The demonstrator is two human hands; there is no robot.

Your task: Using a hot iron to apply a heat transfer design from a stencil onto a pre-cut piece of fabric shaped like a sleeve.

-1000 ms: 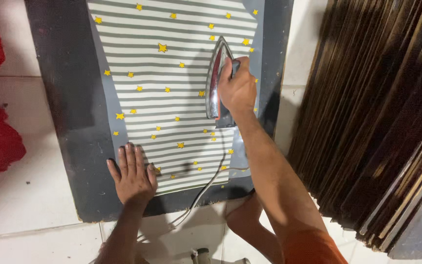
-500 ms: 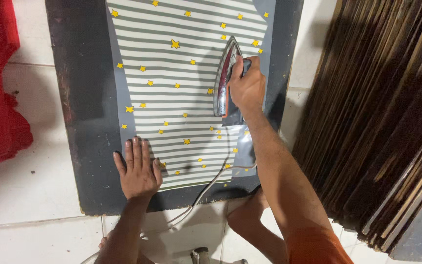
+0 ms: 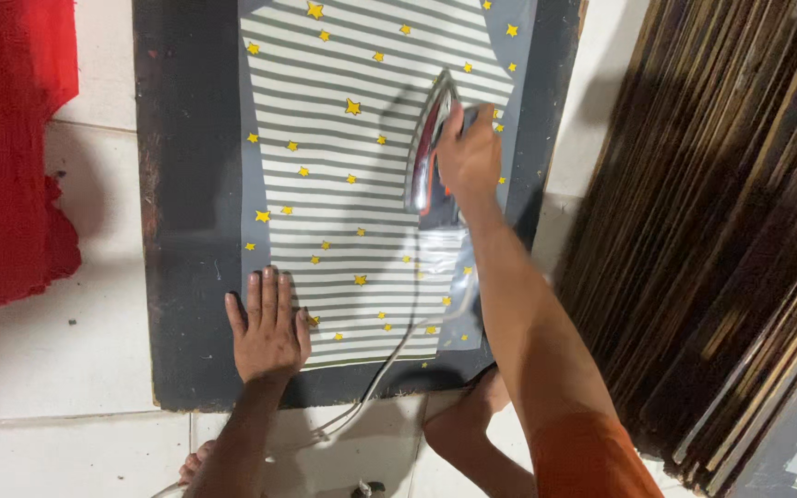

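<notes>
Right hand [image 3: 469,157] wrapped round iron [image 3: 426,148] handle — long axis pointing away; left hand [image 3: 267,323] flat, fingers spread, on striped sheet [image 3: 352,184] edge — nearer.

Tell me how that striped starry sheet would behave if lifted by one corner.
The striped sheet would probably flop: it lies thin and flat on the dark board. Likely light too, since the left hand pins its corner flat while the right hand works the iron. Its glossy edge hints at slipperiness.
</notes>
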